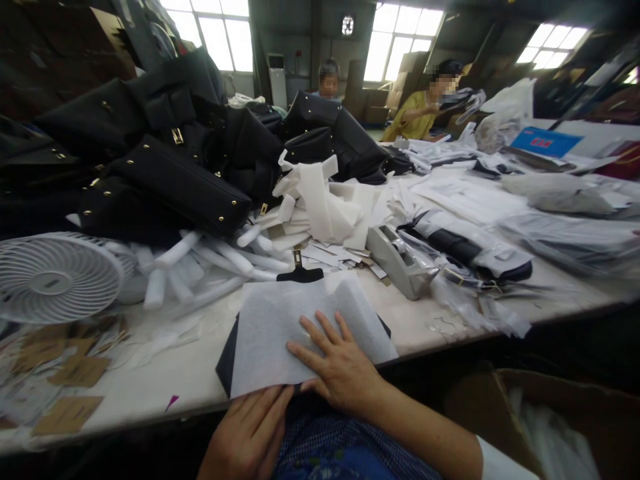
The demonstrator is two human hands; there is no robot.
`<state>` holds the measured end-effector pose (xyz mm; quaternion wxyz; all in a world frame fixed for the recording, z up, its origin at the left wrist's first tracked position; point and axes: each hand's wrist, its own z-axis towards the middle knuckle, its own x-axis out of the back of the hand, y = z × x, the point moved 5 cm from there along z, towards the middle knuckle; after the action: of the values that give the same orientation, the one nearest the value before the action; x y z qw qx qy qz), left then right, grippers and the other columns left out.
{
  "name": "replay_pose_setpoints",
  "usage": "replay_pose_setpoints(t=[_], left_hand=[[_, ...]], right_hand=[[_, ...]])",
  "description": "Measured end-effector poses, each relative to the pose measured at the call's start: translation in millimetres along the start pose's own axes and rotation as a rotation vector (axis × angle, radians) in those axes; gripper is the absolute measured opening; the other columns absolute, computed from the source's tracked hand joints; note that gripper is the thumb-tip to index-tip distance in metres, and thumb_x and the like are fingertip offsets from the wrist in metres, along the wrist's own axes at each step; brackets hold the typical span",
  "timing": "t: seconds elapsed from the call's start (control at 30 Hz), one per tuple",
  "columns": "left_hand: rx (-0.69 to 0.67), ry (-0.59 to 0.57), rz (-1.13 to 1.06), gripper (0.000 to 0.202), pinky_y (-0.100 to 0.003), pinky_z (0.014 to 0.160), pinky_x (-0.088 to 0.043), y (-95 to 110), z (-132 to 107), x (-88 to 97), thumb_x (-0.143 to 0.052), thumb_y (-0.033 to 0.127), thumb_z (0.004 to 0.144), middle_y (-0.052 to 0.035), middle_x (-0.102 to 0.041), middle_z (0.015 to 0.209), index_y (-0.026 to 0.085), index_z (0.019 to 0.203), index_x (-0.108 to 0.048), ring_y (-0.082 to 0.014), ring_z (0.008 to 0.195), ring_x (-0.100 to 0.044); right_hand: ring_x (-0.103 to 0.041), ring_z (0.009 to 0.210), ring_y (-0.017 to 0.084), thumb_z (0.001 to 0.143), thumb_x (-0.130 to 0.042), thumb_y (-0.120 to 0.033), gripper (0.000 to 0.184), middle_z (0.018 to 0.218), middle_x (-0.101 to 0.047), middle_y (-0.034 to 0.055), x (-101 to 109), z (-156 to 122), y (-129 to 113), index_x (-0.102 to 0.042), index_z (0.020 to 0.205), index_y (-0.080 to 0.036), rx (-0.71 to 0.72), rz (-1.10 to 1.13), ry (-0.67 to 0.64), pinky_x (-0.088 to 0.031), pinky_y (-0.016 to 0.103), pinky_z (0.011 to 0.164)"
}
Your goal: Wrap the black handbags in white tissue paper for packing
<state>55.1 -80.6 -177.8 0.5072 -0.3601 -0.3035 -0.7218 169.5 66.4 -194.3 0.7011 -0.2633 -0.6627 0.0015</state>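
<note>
A black handbag lies on the table edge in front of me, mostly covered by a white sheet of thin wrapping material. Its dark corners stick out at both sides, and a tab with a gold clasp plate shows beyond the far edge. My right hand lies flat on the sheet with its fingers spread. At the near edge, my left hand has its fingers pressed together over the rim of the bag; its thumb is hidden.
Black bags are heaped at the back left, beside white foam pieces. A white fan, brown tags, a grey tape dispenser and a wrapped bag surround me. A cardboard box stands lower right. Two people work beyond.
</note>
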Motion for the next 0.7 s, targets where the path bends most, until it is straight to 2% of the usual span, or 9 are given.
replay_pose_setpoints(t=[0.13, 0.2, 0.27, 0.33, 0.4, 0.47, 0.53, 0.6, 0.7], left_hand=[[-0.064, 0.057, -0.042, 0.028, -0.027, 0.096, -0.049, 11, 29, 22.9, -0.058, 0.008, 0.090, -0.0063, -0.074, 0.112, 0.014, 0.117, -0.066, -0.0160, 0.107, -0.065], [-0.028, 0.021, -0.010, 0.034, -0.030, 0.099, -0.049, 6, 48, 17.6, -0.056, 0.010, 0.092, -0.0083, -0.070, 0.122, 0.014, 0.124, -0.062, -0.0182, 0.115, -0.062], [-0.013, -0.093, 0.067, 0.043, -0.040, 0.104, -0.048, -4, 60, -2.1, -0.047, 0.014, 0.095, -0.0120, -0.059, 0.139, 0.013, 0.138, -0.052, -0.0236, 0.128, -0.055], [-0.049, -0.197, 0.152, 0.049, -0.046, 0.105, -0.048, -15, 60, -26.3, -0.041, 0.017, 0.098, -0.0129, -0.048, 0.149, 0.015, 0.147, -0.040, -0.0263, 0.136, -0.047], [-0.080, -0.225, 0.219, 0.053, -0.046, 0.104, -0.049, -24, 53, -44.8, -0.040, 0.024, 0.099, -0.0142, -0.042, 0.153, 0.016, 0.151, -0.032, -0.0263, 0.139, -0.044], [-0.109, -0.205, 0.265, 0.055, -0.045, 0.103, -0.050, -30, 43, -55.0, -0.040, 0.029, 0.100, -0.0148, -0.040, 0.154, 0.015, 0.152, -0.030, -0.0261, 0.139, -0.044], [-0.140, -0.166, 0.282, 0.055, -0.043, 0.102, -0.050, -33, 36, -57.8, -0.039, 0.031, 0.100, -0.0140, -0.040, 0.154, 0.014, 0.152, -0.030, -0.0255, 0.138, -0.045], [-0.141, -0.147, 0.272, 0.055, -0.040, 0.103, -0.049, -34, 34, -56.5, -0.039, 0.032, 0.100, -0.0121, -0.042, 0.153, 0.014, 0.151, -0.030, -0.0241, 0.137, -0.046], [-0.090, -0.176, 0.251, 0.055, -0.039, 0.105, -0.048, -34, 39, -53.0, -0.040, 0.032, 0.100, -0.0099, -0.044, 0.152, 0.016, 0.151, -0.031, -0.0230, 0.136, -0.048]], right_hand=[[-0.005, 0.150, 0.040, 0.096, -0.044, -0.062, 0.062, 0.165, -0.012, 0.0089, 0, 0, 0, -0.031, 0.152, -0.038, 0.006, 0.020, 0.004, -0.002, 0.070, 0.116], [-0.005, 0.150, 0.040, 0.097, -0.043, -0.059, 0.060, 0.165, -0.012, 0.0094, 0, 0, -1, -0.031, 0.152, -0.036, 0.009, 0.023, 0.001, -0.002, 0.070, 0.116], [-0.005, 0.150, 0.040, 0.098, -0.043, -0.057, 0.060, 0.165, -0.013, 0.0107, 0, -1, -2, -0.031, 0.152, -0.033, 0.010, 0.024, -0.003, -0.003, 0.071, 0.116], [-0.005, 0.150, 0.041, 0.097, -0.047, -0.056, 0.063, 0.164, -0.013, 0.0122, 1, -1, -3, -0.032, 0.152, -0.029, 0.015, 0.025, -0.006, -0.003, 0.071, 0.116], [-0.006, 0.150, 0.042, 0.095, -0.050, -0.057, 0.066, 0.164, -0.013, 0.0125, 5, -3, -5, -0.033, 0.152, -0.027, 0.027, 0.041, 0.000, -0.003, 0.071, 0.116], [-0.009, 0.150, 0.040, 0.094, -0.051, -0.061, 0.069, 0.164, -0.014, 0.0116, 14, -6, -5, -0.035, 0.151, -0.027, 0.042, 0.089, 0.021, -0.003, 0.068, 0.117], [-0.014, 0.150, 0.037, 0.093, -0.049, -0.063, 0.067, 0.163, -0.020, 0.0098, 25, -9, -4, -0.039, 0.149, -0.026, 0.058, 0.161, 0.039, -0.005, 0.065, 0.119], [-0.024, 0.148, 0.030, 0.099, -0.045, -0.054, 0.054, 0.159, -0.033, 0.0077, 32, -11, 0, -0.046, 0.144, -0.025, 0.034, 0.227, 0.083, -0.014, 0.059, 0.122], [-0.037, 0.143, 0.024, 0.103, -0.039, -0.027, 0.038, 0.149, -0.049, 0.0084, 36, -12, 12, -0.054, 0.137, -0.019, -0.039, 0.183, 0.209, -0.028, 0.048, 0.121]])
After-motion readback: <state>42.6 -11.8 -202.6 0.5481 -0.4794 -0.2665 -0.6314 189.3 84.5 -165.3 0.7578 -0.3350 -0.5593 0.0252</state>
